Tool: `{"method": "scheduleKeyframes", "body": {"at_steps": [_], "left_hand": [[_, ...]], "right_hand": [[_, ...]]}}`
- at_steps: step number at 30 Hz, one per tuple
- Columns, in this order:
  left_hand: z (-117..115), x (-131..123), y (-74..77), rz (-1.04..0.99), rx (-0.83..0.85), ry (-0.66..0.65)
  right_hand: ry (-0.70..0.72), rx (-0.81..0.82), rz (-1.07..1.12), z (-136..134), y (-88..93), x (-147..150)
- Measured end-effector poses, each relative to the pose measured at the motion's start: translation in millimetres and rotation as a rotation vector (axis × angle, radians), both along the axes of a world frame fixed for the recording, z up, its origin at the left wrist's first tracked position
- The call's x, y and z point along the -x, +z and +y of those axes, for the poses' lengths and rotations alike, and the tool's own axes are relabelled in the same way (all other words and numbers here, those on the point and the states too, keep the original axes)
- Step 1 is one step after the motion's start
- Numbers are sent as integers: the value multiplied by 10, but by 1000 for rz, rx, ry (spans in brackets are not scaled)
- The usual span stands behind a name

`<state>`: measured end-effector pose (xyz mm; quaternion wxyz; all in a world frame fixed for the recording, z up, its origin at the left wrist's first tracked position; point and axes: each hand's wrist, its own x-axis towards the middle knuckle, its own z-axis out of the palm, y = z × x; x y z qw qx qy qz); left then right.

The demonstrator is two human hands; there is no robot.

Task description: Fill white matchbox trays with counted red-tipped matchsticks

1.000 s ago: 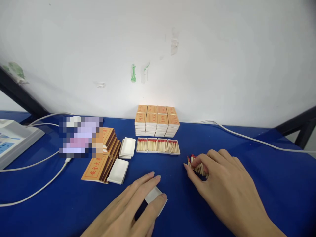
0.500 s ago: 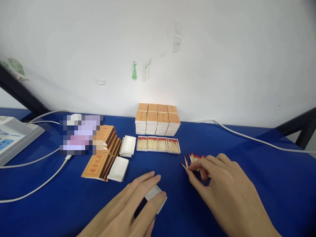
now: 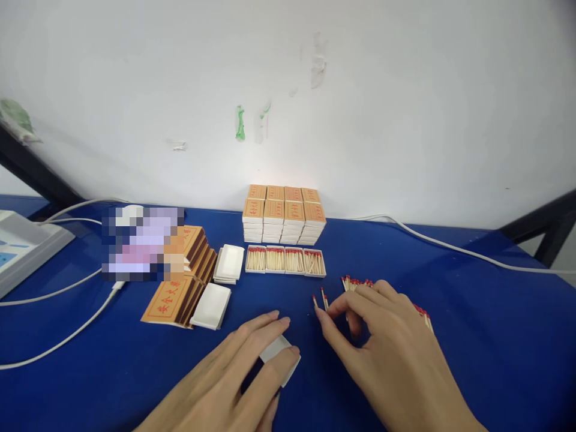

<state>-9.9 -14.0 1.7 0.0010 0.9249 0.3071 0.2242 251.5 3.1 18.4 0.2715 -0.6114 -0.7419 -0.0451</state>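
Observation:
My left hand (image 3: 234, 375) lies flat on the blue table (image 3: 486, 312), its fingers resting over a small white empty matchbox tray (image 3: 278, 356). My right hand (image 3: 382, 342) is to its right, fingertips pinched on a few red-tipped matches (image 3: 320, 299) at the left edge of a loose pile of matches (image 3: 360, 283). The hand covers most of that pile. Behind, a row of open trays filled with matches (image 3: 285, 261) sits in front of a block of stacked orange matchboxes (image 3: 284, 216).
Orange matchbox sleeves (image 3: 177, 288) and empty white trays (image 3: 212, 305) lie at the left, by a blurred patch. A white device (image 3: 22, 249) and white cables (image 3: 58, 342) are at the far left; another cable (image 3: 450, 246) runs along the wall at the right.
My right hand has drawn a few matches leftward out of the pile, toward my left hand. My left hand has stayed on the white tray.

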Motion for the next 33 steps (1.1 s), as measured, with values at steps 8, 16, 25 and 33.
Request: {"method": "scheduleKeyframes", "body": {"at_steps": [8, 16, 25, 33], "left_hand": [[-19, 11, -40, -32, 19, 6], [-12, 9, 1, -27, 20, -1], [17, 5, -12, -26, 14, -9], [32, -9, -34, -66, 13, -12]], "right_hand": [[-44, 0, -92, 22, -73, -92], [61, 134, 25, 8, -54, -169], [43, 171, 38, 33, -49, -210], [18, 162, 41, 52, -93, -175]]}}
